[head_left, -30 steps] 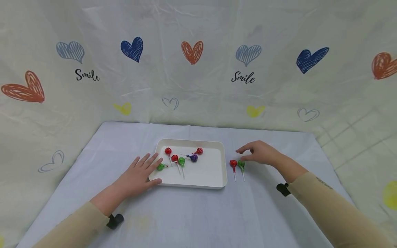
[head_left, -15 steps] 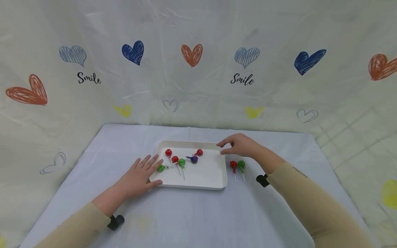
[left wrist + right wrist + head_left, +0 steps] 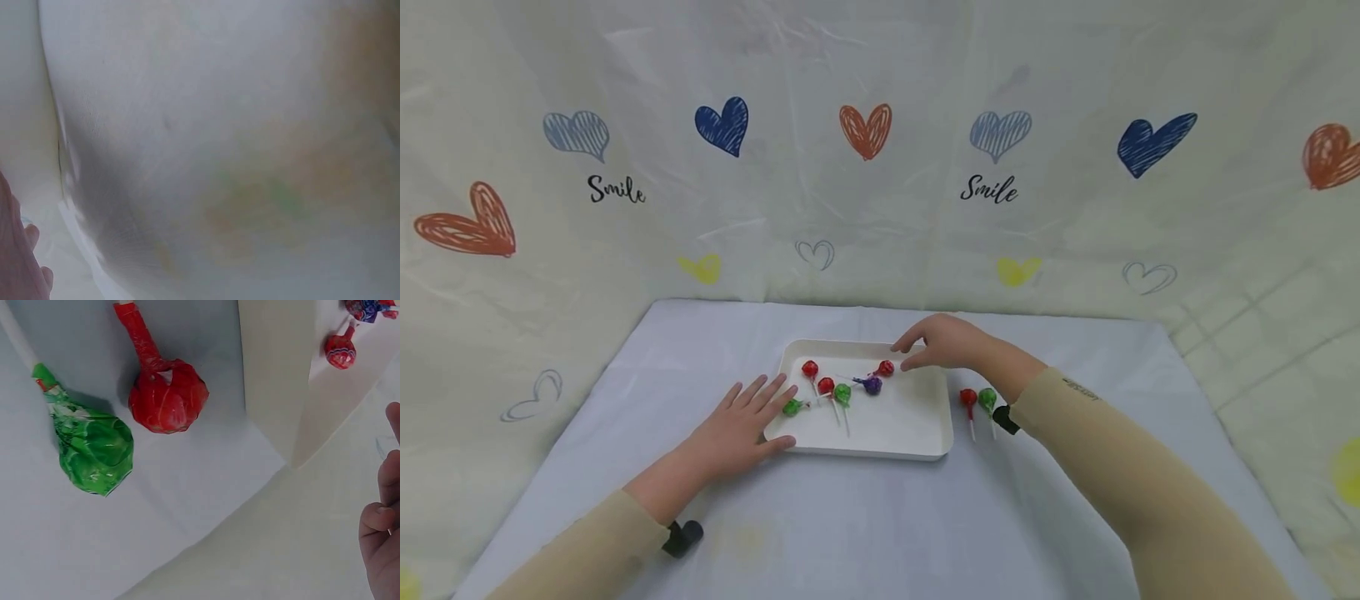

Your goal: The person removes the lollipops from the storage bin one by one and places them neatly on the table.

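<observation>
A white tray (image 3: 887,437) holds several wrapped lollipops. My left hand (image 3: 730,437) rests at its left edge with fingers spread, right by a green lollipop (image 3: 792,407). Over the tray's far right part is my right hand (image 3: 951,343), thumb and index finger apart with nothing between them. Its fingertips come close to a red lollipop (image 3: 886,367), and a purple lollipop (image 3: 872,386) lies just beside that one. Farther left in the tray are a red lollipop (image 3: 809,368), another red lollipop (image 3: 826,386) and a green lollipop (image 3: 842,392).
Outside the tray's right side, a red lollipop (image 3: 169,397) and a green lollipop (image 3: 97,447) lie side by side under my right forearm. White cloth (image 3: 850,533) covers the table, and a heart-printed curtain (image 3: 910,225) hangs behind it.
My right hand has moved left from beside the two lollipops on the table to over the tray, near the red lollipop. The left hand stays at the tray's edge.
</observation>
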`<state>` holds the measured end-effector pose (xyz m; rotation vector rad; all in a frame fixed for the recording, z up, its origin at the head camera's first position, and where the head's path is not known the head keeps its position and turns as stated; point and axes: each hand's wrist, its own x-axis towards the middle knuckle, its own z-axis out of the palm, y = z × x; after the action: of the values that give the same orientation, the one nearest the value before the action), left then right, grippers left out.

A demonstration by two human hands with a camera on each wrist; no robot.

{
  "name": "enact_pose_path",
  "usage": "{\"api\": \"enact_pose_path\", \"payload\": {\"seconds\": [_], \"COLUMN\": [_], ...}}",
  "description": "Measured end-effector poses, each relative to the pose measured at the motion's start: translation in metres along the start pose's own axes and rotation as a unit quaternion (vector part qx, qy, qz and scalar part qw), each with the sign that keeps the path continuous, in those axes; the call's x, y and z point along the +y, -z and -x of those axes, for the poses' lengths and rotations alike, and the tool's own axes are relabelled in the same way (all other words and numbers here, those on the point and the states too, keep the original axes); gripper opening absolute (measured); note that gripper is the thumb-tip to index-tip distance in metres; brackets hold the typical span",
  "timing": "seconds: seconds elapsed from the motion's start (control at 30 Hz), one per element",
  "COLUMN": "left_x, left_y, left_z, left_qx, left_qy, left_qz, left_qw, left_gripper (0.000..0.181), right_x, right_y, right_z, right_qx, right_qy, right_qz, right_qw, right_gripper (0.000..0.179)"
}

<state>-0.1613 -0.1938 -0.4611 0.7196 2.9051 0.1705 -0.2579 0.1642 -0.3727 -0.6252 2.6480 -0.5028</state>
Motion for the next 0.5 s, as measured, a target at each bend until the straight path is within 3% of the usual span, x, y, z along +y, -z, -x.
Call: {"api": "enact_pose_path", "payload": {"seconds": [0.5], "left_x": [-0.002], "left_y": [-0.001], "left_z": [-0.001], "left_qx": [0.006], "left_qy": [-0.002], "left_qz": [-0.003], "left_qw": [1.0000], "left_gripper": [0.088], "right_x": [-0.028], "right_y": [-0.024], "right_z": [-0.035], "right_qx": [-0.071], "right_qy": [0.026], "right_qz": [0.097], "right_qw": [0.9925], "right_gripper": [0.026]}}
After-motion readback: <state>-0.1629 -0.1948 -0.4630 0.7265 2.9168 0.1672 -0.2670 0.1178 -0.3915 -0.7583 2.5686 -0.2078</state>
